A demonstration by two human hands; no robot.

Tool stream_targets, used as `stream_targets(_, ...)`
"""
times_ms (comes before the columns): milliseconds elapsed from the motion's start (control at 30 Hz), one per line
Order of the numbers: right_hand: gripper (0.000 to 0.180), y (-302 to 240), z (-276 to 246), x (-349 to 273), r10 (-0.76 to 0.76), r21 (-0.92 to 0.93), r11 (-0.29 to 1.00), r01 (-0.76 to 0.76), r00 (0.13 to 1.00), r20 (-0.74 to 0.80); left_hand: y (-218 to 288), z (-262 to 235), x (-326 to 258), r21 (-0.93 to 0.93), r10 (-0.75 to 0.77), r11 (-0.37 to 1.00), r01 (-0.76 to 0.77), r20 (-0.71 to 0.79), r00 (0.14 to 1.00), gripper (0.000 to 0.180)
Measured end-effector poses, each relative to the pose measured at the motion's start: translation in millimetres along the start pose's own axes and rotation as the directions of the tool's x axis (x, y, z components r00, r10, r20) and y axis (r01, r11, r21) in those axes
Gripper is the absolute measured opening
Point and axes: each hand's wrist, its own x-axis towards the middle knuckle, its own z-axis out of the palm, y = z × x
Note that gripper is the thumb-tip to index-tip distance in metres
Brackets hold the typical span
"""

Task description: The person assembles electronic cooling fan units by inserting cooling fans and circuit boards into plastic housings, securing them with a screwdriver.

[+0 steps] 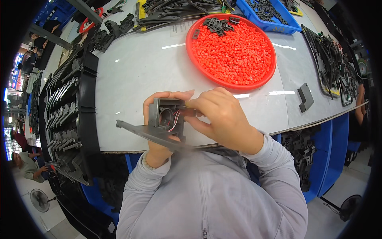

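My left hand grips a dark grey plastic housing from the left and below, its fingers curled over the far edge. The housing has an open box-like end and a long flat arm reaching out to the left. Inside the open end are a round ring-like part and thin red and white wires. At the right side of this opening, the fingers of my right hand are pinched together over the wires' end. Whatever sits between those fingertips is mostly hidden.
A red round tray of small red plastic pieces, with some dark parts on top, lies ahead. A black rack of grey parts stands left. A blue bin is at the far right. One grey part lies near the right edge.
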Motion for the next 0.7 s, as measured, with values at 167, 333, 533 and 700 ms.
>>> stream_targets(167, 0.027, 0.6, -4.2, -0.2, 0.144, 0.235, 0.964, -0.125, 0.988, -0.064, -2.8, -7.5, 2.0, -0.062, -0.013, 0.998, 0.014, 0.013, 1.0, 0.085)
stream_targets(333, 0.025, 5.4, 2.5, -4.6, 0.093, 0.204, 0.976, -0.083, 0.995, -0.041, -8.8, -7.5, 0.2, -0.021, 0.03, 0.999, -0.029, 0.029, 0.999, 0.084)
stream_targets(533, 0.028, 17.5, -5.4, -4.7, 0.193, 0.438, 0.866, -0.24, 0.97, 0.149, -6.5, -9.4, 0.0, -0.128, -0.037, 0.991, 0.04, 0.024, 0.999, 0.082)
stream_targets(700, 0.033, 47.0, -17.7, -12.3, 0.443, 0.796, 0.136, -0.59, 0.755, 0.484, 5.9, -14.6, 4.6, 0.073, -0.09, 0.993, 0.089, 0.015, 0.996, 0.09)
